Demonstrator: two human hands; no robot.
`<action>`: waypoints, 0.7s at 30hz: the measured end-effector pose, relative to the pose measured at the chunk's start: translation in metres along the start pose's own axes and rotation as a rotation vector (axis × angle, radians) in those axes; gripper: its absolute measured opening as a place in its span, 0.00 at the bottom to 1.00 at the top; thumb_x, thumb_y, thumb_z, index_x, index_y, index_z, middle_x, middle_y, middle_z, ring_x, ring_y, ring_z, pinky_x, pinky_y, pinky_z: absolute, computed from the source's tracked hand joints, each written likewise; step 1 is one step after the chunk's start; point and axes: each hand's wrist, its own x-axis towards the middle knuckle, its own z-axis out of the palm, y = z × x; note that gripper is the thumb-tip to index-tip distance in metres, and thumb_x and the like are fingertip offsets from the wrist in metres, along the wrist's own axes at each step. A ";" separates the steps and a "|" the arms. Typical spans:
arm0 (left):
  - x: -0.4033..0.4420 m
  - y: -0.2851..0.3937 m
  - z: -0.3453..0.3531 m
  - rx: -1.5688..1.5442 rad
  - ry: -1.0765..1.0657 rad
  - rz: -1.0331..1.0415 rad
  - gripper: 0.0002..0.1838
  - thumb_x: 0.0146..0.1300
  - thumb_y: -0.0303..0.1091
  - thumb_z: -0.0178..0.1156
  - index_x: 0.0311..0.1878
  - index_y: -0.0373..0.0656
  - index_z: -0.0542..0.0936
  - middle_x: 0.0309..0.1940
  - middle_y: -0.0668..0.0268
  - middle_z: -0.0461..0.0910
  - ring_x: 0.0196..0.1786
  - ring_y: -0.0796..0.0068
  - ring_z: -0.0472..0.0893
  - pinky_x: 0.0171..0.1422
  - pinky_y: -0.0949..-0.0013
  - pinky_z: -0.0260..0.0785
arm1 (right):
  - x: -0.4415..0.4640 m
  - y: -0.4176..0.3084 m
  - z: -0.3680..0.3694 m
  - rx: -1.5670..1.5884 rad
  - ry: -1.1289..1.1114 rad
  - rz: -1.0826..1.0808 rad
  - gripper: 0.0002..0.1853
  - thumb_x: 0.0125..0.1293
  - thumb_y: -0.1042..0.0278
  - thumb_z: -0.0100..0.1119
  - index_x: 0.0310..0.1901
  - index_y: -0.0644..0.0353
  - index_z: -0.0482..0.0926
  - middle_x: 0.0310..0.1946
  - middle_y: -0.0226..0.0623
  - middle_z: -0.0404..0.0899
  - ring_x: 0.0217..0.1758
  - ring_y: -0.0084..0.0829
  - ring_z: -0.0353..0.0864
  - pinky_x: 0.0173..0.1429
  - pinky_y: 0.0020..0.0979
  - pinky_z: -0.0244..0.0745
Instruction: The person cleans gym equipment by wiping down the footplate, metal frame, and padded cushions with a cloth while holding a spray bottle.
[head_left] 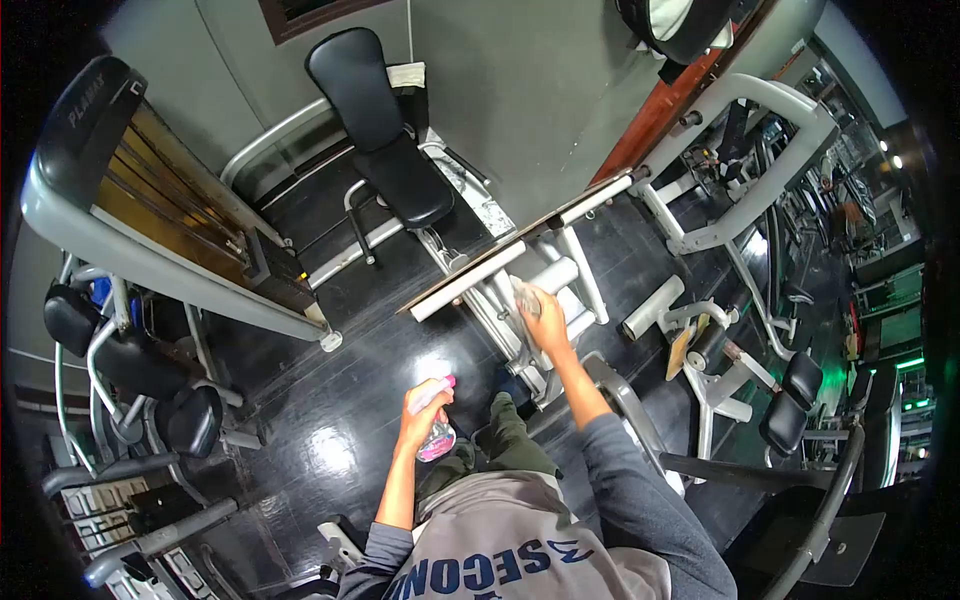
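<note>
My left hand [418, 415] is wrapped round the neck of a spray bottle [437, 444] with a pink nozzle and pinkish contents, held upright over the dark floor. Reaching forward, my right hand [546, 326] is closed on a crumpled greyish cloth [523, 294]. That cloth is at the white metal frame [500, 312] of a gym machine, and seems to touch it. Just beyond the hand runs the machine's crossbar with white padded rollers [470, 280].
A black padded seat [405, 180] with a backrest stands ahead against the wall. On the left rises a weight-stack machine [150, 250]. A grey curved frame [630, 415] is close by my right arm, and more machines [720, 370] fill the right side.
</note>
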 end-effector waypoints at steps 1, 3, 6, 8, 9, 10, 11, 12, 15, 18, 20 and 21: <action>0.001 0.000 0.000 0.003 -0.006 -0.002 0.06 0.59 0.29 0.61 0.35 0.37 0.81 0.26 0.67 0.79 0.19 0.79 0.76 0.25 0.73 0.68 | -0.015 0.004 0.000 -0.041 0.066 -0.090 0.17 0.57 0.75 0.61 0.50 0.57 0.80 0.41 0.45 0.82 0.47 0.47 0.80 0.55 0.38 0.74; 0.002 0.002 0.001 0.009 -0.019 -0.035 0.06 0.60 0.30 0.61 0.36 0.37 0.80 0.27 0.65 0.80 0.19 0.78 0.76 0.25 0.73 0.68 | -0.041 0.004 -0.001 -0.083 0.137 -0.176 0.20 0.53 0.79 0.61 0.50 0.56 0.80 0.44 0.44 0.80 0.50 0.47 0.79 0.56 0.38 0.73; 0.005 0.007 0.002 0.024 -0.031 -0.019 0.07 0.61 0.31 0.61 0.37 0.36 0.80 0.28 0.65 0.80 0.19 0.78 0.76 0.25 0.73 0.68 | -0.065 -0.002 -0.007 -0.054 0.154 -0.015 0.22 0.51 0.81 0.60 0.49 0.50 0.81 0.46 0.42 0.79 0.52 0.46 0.79 0.56 0.38 0.73; 0.006 0.012 0.002 0.019 -0.024 -0.014 0.07 0.61 0.31 0.60 0.36 0.36 0.80 0.28 0.65 0.80 0.19 0.78 0.76 0.25 0.73 0.68 | -0.071 0.005 -0.007 -0.061 0.177 0.133 0.21 0.52 0.79 0.61 0.50 0.51 0.81 0.46 0.43 0.80 0.51 0.47 0.79 0.55 0.38 0.74; 0.006 0.014 0.002 0.008 -0.016 -0.010 0.07 0.61 0.31 0.60 0.36 0.36 0.80 0.27 0.65 0.80 0.19 0.78 0.76 0.25 0.73 0.68 | -0.074 0.010 -0.008 -0.070 0.195 0.280 0.20 0.53 0.77 0.62 0.50 0.51 0.81 0.45 0.44 0.82 0.50 0.48 0.80 0.54 0.39 0.74; 0.007 0.014 0.001 0.014 -0.021 -0.010 0.07 0.61 0.31 0.60 0.36 0.36 0.80 0.27 0.65 0.80 0.19 0.78 0.76 0.25 0.73 0.68 | -0.076 0.019 -0.012 -0.111 0.165 0.360 0.17 0.56 0.68 0.64 0.49 0.51 0.83 0.42 0.47 0.84 0.48 0.49 0.82 0.52 0.40 0.75; 0.008 0.014 0.000 0.017 -0.014 -0.013 0.07 0.61 0.31 0.60 0.36 0.36 0.80 0.27 0.65 0.80 0.19 0.78 0.76 0.26 0.73 0.68 | -0.073 0.029 -0.014 -0.108 0.172 0.363 0.17 0.56 0.68 0.64 0.49 0.51 0.83 0.42 0.47 0.84 0.48 0.49 0.82 0.52 0.40 0.75; 0.009 0.013 -0.001 0.019 -0.008 -0.020 0.07 0.61 0.32 0.60 0.35 0.36 0.80 0.27 0.65 0.80 0.19 0.78 0.76 0.26 0.73 0.69 | -0.067 0.037 -0.019 -0.104 0.047 0.463 0.16 0.57 0.66 0.64 0.48 0.51 0.83 0.41 0.46 0.84 0.46 0.47 0.83 0.51 0.39 0.76; 0.012 0.011 0.001 0.048 -0.021 -0.045 0.07 0.61 0.31 0.60 0.35 0.36 0.80 0.26 0.64 0.80 0.18 0.77 0.76 0.26 0.73 0.69 | -0.043 0.073 -0.011 -0.076 -0.076 0.529 0.15 0.59 0.59 0.63 0.47 0.50 0.84 0.35 0.43 0.86 0.41 0.38 0.86 0.48 0.36 0.76; 0.019 0.006 0.007 0.108 -0.059 -0.067 0.09 0.61 0.34 0.59 0.34 0.37 0.78 0.26 0.63 0.80 0.19 0.76 0.76 0.26 0.72 0.68 | -0.025 0.069 -0.004 0.184 -0.079 0.391 0.16 0.59 0.59 0.63 0.48 0.54 0.84 0.34 0.43 0.86 0.39 0.34 0.85 0.47 0.36 0.76; 0.020 0.009 0.014 0.091 -0.071 -0.097 0.08 0.61 0.32 0.59 0.34 0.36 0.79 0.26 0.64 0.80 0.19 0.77 0.76 0.26 0.72 0.68 | -0.029 0.088 0.009 0.158 -0.053 0.465 0.19 0.59 0.56 0.64 0.48 0.59 0.83 0.34 0.45 0.85 0.40 0.36 0.85 0.47 0.36 0.76; 0.022 0.012 0.018 0.065 -0.074 -0.119 0.07 0.60 0.30 0.59 0.35 0.36 0.80 0.26 0.64 0.80 0.19 0.77 0.76 0.26 0.73 0.69 | -0.031 0.084 0.003 0.163 -0.043 0.473 0.19 0.59 0.56 0.64 0.48 0.59 0.83 0.34 0.45 0.85 0.40 0.36 0.85 0.47 0.36 0.76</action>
